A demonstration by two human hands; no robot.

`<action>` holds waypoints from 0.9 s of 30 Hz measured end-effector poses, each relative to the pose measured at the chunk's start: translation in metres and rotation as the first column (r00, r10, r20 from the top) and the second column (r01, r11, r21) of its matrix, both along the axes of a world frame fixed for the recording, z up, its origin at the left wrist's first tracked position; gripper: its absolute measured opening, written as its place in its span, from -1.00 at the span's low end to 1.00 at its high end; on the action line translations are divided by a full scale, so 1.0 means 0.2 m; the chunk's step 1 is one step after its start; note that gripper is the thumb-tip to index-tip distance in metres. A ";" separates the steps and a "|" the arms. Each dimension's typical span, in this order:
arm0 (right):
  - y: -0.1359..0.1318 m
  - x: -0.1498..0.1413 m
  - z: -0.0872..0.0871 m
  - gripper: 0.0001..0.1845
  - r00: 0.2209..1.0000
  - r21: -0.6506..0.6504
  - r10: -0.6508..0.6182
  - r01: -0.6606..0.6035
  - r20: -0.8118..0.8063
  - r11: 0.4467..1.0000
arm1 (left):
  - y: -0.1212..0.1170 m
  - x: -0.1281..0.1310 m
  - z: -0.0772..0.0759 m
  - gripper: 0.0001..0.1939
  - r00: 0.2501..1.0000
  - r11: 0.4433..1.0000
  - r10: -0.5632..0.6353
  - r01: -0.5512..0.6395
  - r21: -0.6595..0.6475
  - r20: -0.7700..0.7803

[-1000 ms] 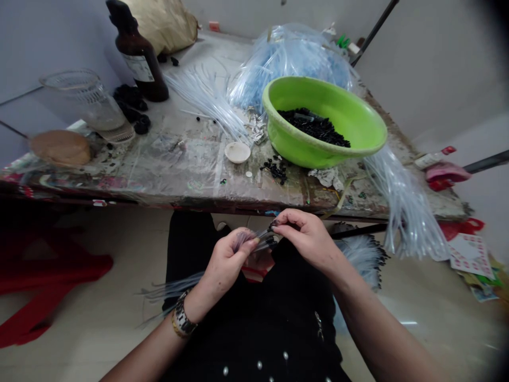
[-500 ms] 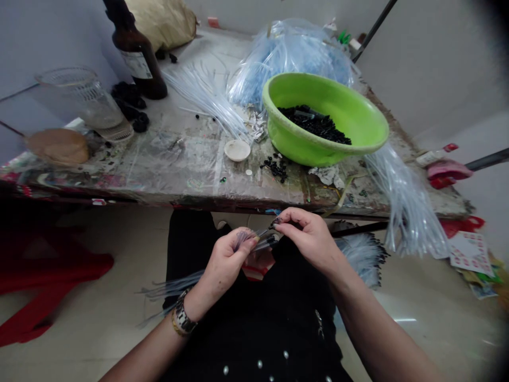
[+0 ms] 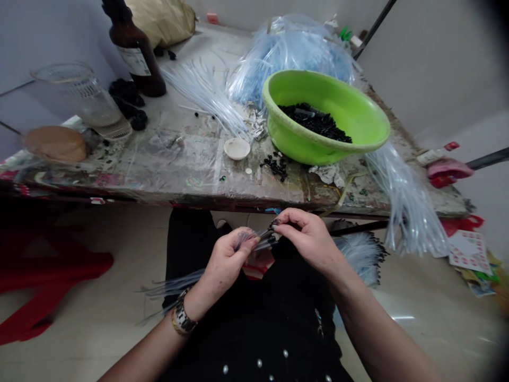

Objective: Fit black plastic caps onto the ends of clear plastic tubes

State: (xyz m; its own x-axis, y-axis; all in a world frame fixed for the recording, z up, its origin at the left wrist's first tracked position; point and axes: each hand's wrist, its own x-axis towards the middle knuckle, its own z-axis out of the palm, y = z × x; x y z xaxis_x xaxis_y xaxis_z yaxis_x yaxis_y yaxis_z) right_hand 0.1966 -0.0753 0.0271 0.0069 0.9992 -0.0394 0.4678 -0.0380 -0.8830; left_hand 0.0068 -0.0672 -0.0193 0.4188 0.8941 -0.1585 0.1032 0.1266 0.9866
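My left hand (image 3: 233, 253) is closed round a bundle of thin clear plastic tubes (image 3: 175, 285), whose loose ends trail out behind the wrist. Several tube ends beyond my thumb carry black tips. My right hand (image 3: 304, 233) pinches a small black plastic piece (image 3: 272, 226) against the end of one tube. Both hands are above my lap, just in front of the table edge. A green basin (image 3: 326, 154) on the table holds a heap of small black pieces (image 3: 314, 124). More loose black pieces (image 3: 275, 166) lie beside it.
On the table (image 3: 159, 164) are a small white dish (image 3: 237, 149), a brown bottle (image 3: 137, 58), a glass jar (image 3: 99, 114) and a large pile of clear tubes (image 3: 294, 48). Another tube bundle (image 3: 413, 207) hangs over the right edge. Black-tipped tubes (image 3: 360, 254) are below, at right.
The right fingers have moved very slightly closer to the tube ends in my left hand. The grips stay the same, and the view has shifted a little.
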 end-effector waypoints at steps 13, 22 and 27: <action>-0.03 0.00 0.03 -0.80 0.980 0.073 0.096 -0.110 0.174 0.991 | 0.00 0.00 0.03 -0.80 0.998 0.998 -0.050 0.051 0.027 -0.038; -0.07 -0.04 -0.02 -0.80 0.980 0.101 0.045 -0.065 0.193 0.993 | 0.00 0.00 0.03 -0.80 0.999 0.999 -0.034 0.035 0.028 -0.034; -0.09 -0.04 -0.06 -0.81 0.993 0.081 -0.018 0.009 0.116 0.997 | 0.00 0.01 0.03 -0.81 1.000 0.999 -0.024 0.023 -0.048 -0.016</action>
